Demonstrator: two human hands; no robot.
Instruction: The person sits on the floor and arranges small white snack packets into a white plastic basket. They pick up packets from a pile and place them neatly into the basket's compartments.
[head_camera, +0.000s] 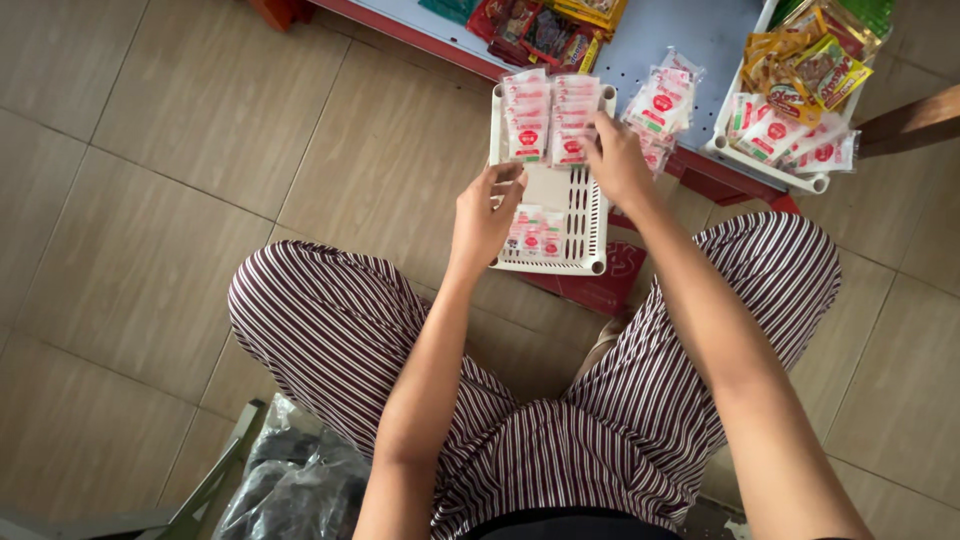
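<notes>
A white slotted plastic tray (585, 215) rests over the edge of a low shelf. Two rows of small clear sachets with red and green print (548, 120) stand in its far end. My right hand (618, 160) presses on the right row, fingers on the sachets. My left hand (485, 212) is at the tray's left rim, fingers curled around a few of the same sachets (533, 232) lying in the near end.
A loose pile of sachets (660, 105) lies on the grey shelf (700, 40). A second white tray (765, 165) at right holds more sachets and yellow packets. Dark snack packets (545, 30) sit further back. A black plastic bag (300, 485) lies by my knee.
</notes>
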